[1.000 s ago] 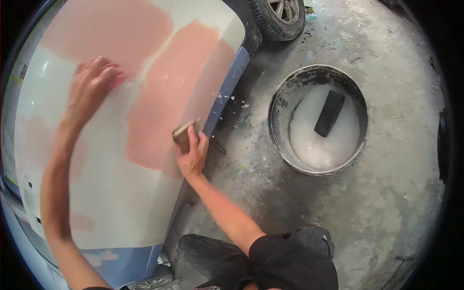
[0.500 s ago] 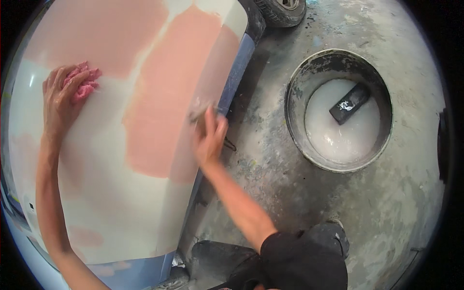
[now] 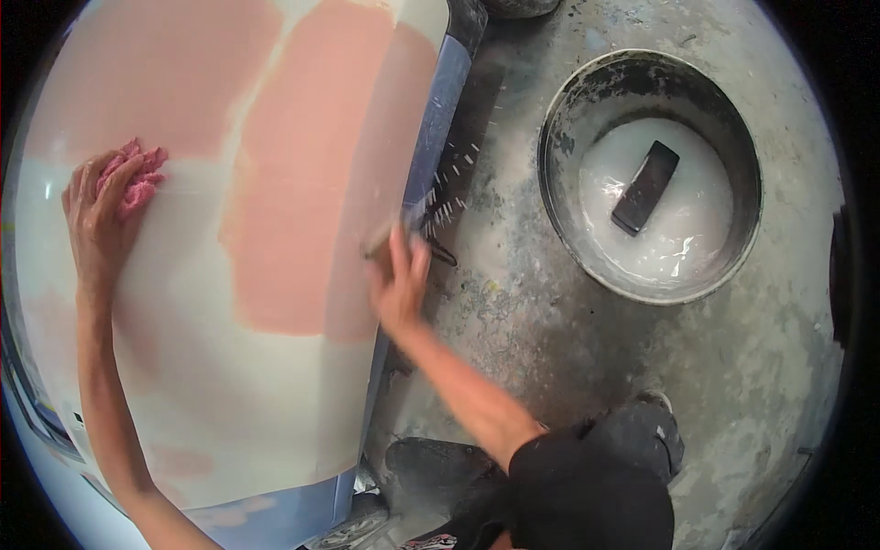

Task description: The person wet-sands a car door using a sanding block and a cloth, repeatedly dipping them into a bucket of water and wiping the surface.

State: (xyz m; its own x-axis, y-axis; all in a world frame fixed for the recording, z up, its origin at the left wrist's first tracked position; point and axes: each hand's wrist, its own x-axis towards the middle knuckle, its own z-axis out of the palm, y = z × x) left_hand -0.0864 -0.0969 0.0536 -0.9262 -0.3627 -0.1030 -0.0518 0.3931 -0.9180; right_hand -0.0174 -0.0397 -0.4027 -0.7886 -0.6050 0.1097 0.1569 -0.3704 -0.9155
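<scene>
Grey, stained concrete floor (image 3: 733, 385) runs off to my right, with a bit of dark tyre (image 3: 520, 7) at the far edge of view. On my left is the white car panel (image 3: 202, 394), carrying broad pink patches (image 3: 293, 183) and edged with a blue strip (image 3: 438, 119).

A second ago my left hand (image 3: 90, 206) was out over the middle of the panel; now it lies further left, by the lower border of the upper patch, fingers curled round a crumpled pink cloth (image 3: 145, 190). My right hand (image 3: 403, 282) grips a small brownish block (image 3: 379, 247), which I had tipped up at the patch a second ago. Now both are smeared by motion along the panel's right margin, near the blue strip, and a spray of droplets (image 3: 446, 211) streaks off beyond the edge. I take that to mean the stroke is live and wet; the blur hides whether the block lies flat.

Beside the panel, well apart from my hands, stands a round dark bucket (image 3: 570, 128), its inner wall crusted and flaking. Cloudy whitish liquid (image 3: 701, 174) sits in it, and a black oblong block (image 3: 646, 188) lies in that, turned to a steeper slant than half a second ago.
</scene>
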